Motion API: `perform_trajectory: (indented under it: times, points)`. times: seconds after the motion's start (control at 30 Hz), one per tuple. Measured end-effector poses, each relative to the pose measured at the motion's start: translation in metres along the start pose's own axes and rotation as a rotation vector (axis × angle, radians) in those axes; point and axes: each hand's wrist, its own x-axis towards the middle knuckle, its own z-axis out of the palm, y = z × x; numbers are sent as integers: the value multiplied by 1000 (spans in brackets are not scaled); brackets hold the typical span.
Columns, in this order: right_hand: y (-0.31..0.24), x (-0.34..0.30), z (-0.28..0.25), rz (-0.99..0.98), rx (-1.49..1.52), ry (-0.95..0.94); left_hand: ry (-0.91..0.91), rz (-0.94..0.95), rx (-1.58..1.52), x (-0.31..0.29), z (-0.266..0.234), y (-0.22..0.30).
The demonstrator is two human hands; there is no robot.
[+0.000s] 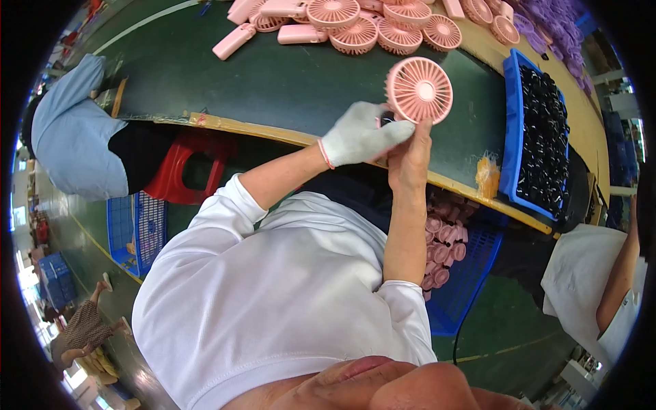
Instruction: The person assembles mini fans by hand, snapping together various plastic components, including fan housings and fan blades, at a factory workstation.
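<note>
Over the near edge of the green table, both of my hands are together at a pink handheld fan [419, 90], its round slatted head tilted up and facing me. My left hand [364, 133], in a pale grey knit glove, is closed at the fan's lower left, thumb pointing right. A small black piece [387, 118] shows between its thumb and fingers; I cannot tell its kind. My bare right hand [411, 154] grips the fan from below, thumb up against the rim of the head. The handle is hidden behind my hands.
Many pink fans [355, 34] lie piled at the table's far side, with purple ones [557, 34] farther right. A blue tray [514, 130] of small black parts stands right. Below are a blue crate [471, 287] by pink fans and a red stool [181, 167]. People sit on both sides.
</note>
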Motion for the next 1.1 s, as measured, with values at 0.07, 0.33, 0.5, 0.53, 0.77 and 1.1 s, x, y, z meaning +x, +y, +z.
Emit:
perform_trajectory:
  times: [0.07,0.33,0.5,0.53,0.77,1.1]
  points:
    - [-8,-1,8,-93,-160,9,47,117,-239,-3,10,-7]
    - [-48,0,13,-477,-897,165,177,170,-51,-1,19,-19]
    - [-104,16,-30,-275,-1461,397,365,414,675,12,-40,7]
    - [-115,19,-34,-209,-1576,458,491,481,811,20,-63,5]
    - [-122,52,-92,-413,-2110,686,556,299,1413,69,-170,-9]
    - [-219,38,-191,-288,-2158,318,401,283,1382,67,-136,2]
